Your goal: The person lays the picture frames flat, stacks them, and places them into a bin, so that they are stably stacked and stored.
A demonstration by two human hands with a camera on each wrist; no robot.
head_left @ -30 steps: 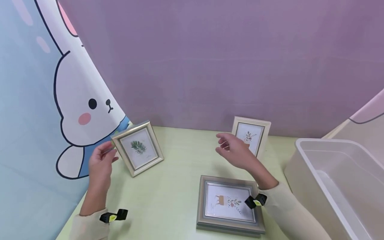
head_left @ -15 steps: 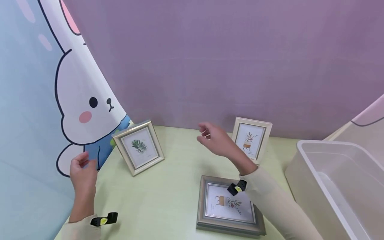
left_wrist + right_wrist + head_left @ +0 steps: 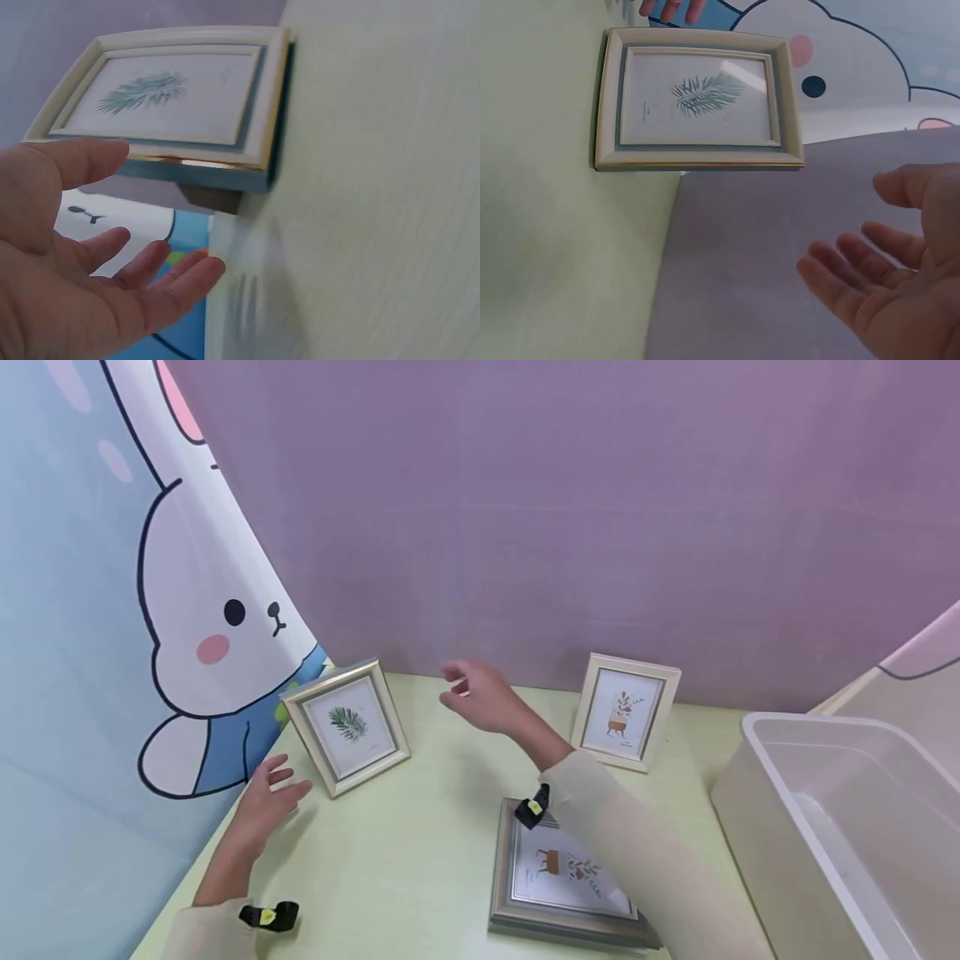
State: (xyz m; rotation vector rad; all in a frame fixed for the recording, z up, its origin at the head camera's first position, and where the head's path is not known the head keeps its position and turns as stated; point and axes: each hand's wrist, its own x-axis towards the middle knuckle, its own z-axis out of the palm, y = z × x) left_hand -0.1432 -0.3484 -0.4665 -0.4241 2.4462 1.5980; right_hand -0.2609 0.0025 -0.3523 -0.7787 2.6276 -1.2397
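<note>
A picture frame with a green leaf print [image 3: 347,727] stands tilted back at the table's far left. My left hand [image 3: 262,802] is beside its lower left edge, fingers spread and holding nothing; in the left wrist view a gap shows between thumb and fingers, with the leaf frame [image 3: 172,97] beyond. To the right of that frame my right hand [image 3: 480,695] hovers over the table, fingers loosely bent, nothing in them. The right wrist view shows the leaf frame [image 3: 697,97] apart from this hand. Another standing frame with a potted-plant print [image 3: 624,714] is at the back right.
Near the front, grey-brown frames [image 3: 504,893] lie stacked flat, partly hidden under my right sleeve. A large whitish plastic bin [image 3: 795,810] stands at the right. A purple cloth [image 3: 525,527] hangs behind the table, and a rabbit-print cloth [image 3: 187,635] at the left.
My right hand has moved left, away from the potted-plant frame toward the leaf frame. My left hand let go of the leaf frame's edge, drew back, then came nearer again. Both standing frames stayed put.
</note>
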